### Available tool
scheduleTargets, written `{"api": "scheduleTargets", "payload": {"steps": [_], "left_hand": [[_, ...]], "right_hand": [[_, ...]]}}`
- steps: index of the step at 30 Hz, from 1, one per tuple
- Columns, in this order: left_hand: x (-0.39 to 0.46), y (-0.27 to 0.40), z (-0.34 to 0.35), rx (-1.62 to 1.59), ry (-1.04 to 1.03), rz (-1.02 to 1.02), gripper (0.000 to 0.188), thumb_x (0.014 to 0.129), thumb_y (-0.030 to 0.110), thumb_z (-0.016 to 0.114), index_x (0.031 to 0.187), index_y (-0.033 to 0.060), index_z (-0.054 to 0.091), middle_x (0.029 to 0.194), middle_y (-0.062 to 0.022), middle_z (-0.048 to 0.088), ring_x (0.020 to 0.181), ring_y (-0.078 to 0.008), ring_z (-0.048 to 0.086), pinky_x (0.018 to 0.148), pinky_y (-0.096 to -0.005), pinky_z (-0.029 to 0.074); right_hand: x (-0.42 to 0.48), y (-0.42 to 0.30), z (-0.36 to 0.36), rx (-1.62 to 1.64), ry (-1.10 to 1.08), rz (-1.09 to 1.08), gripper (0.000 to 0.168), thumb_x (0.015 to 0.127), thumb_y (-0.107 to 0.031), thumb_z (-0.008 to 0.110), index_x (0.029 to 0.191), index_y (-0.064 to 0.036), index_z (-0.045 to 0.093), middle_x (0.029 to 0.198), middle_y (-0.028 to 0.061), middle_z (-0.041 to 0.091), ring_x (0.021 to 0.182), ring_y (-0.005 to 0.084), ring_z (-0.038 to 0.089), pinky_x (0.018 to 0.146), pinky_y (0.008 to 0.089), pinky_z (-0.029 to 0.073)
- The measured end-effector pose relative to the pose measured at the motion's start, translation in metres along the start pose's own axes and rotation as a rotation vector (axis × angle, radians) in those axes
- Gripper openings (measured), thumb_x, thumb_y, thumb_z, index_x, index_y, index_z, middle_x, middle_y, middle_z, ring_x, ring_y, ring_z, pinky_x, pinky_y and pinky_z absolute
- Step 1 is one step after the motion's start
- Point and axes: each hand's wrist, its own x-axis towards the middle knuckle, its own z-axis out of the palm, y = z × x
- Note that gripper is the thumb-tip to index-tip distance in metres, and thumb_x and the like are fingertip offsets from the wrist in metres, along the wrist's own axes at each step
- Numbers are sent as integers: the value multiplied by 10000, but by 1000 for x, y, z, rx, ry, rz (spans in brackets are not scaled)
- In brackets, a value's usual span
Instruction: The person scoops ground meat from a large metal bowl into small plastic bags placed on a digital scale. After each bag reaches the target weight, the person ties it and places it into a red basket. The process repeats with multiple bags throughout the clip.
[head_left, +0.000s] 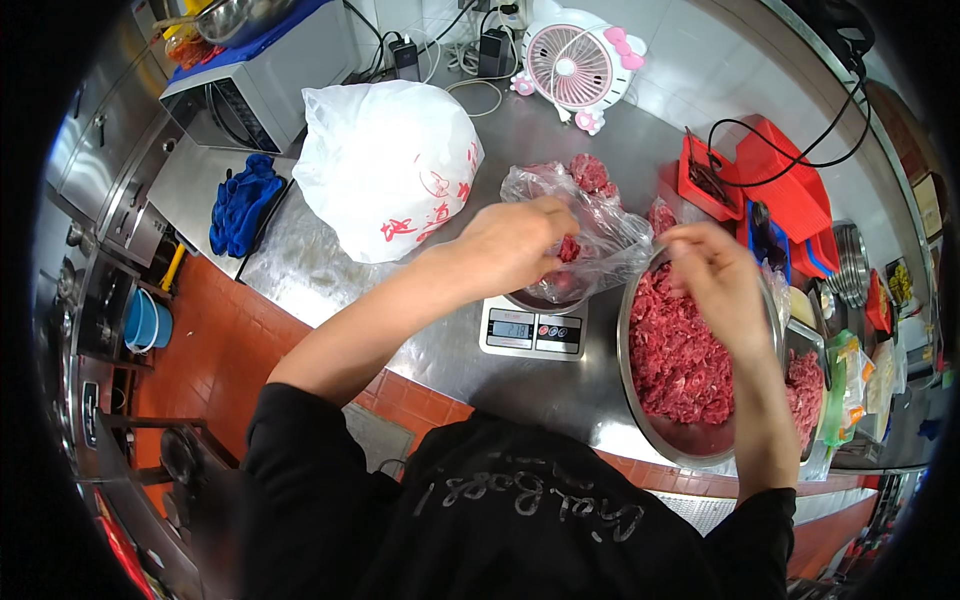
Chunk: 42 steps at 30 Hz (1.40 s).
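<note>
A clear plastic bag (611, 217) is spread between my two hands, above a round metal bowl (551, 306) on a white digital kitchen scale (495, 341). My left hand (521, 240) grips the left side of the bag. Beside its fingertips shows a small lump of red meat (569, 249); whether the fingers also touch it, I cannot tell. At the bag's right edge, the fingers of my right hand (709, 281) pinch the plastic. Below that hand stands a large steel basin (626, 375) of minced red meat (675, 352), partly hidden by my forearm.
Bagged meat portions (589, 172) lie behind the bag. A stuffed white plastic bag (375, 165) with red writing stands left, near a microwave (255, 97). At the back is a small fan (566, 67). Red plastic baskets (787, 202) and a meat tray (805, 382) are right.
</note>
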Motion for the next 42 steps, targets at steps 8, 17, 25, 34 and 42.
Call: {"api": "scheduleTargets", "payload": {"steps": [8, 17, 25, 34, 42], "left_hand": [[0, -14, 16, 247, -279, -210, 192, 688, 40, 567, 880, 37, 575, 894, -132, 532, 755, -306, 602, 602, -391, 502], [-21, -28, 18, 159, -172, -202, 76, 670, 7, 560, 744, 21, 571, 829, -140, 521, 676, -311, 587, 571, -394, 493], [-36, -38, 14, 28, -119, -230, 69, 674, 11, 579, 742, 23, 573, 859, -133, 543, 692, -322, 583, 584, -389, 482], [-59, -11, -14, -34, -255, -89, 89, 633, 25, 616, 721, 36, 605, 1099, -141, 524, 887, -294, 578, 712, -361, 492], [-55, -4, -23, -23, -147, -116, 95, 645, 12, 625, 737, 17, 601, 1119, -187, 505, 860, -308, 579, 707, -365, 492]], "right_hand": [[29, 20, 74, -732, -332, -607, 24, 691, -76, 578, 704, -56, 584, 711, 81, 563, 727, 249, 588, 633, 355, 483], [46, 67, 110, -1074, -340, -790, 161, 712, -146, 535, 837, -143, 638, 672, 30, 547, 640, 201, 584, 611, 331, 467], [57, 54, 100, -393, -335, -315, 95, 772, -57, 584, 866, -65, 581, 737, 41, 588, 666, 150, 591, 615, 283, 469], [77, 73, 96, -678, -396, -279, 162, 739, -80, 560, 897, -55, 583, 869, 136, 601, 839, 315, 593, 730, 396, 480], [95, 76, 113, -748, -363, -229, 258, 657, -73, 635, 914, -60, 604, 901, 141, 605, 781, 284, 611, 675, 369, 490]]}}
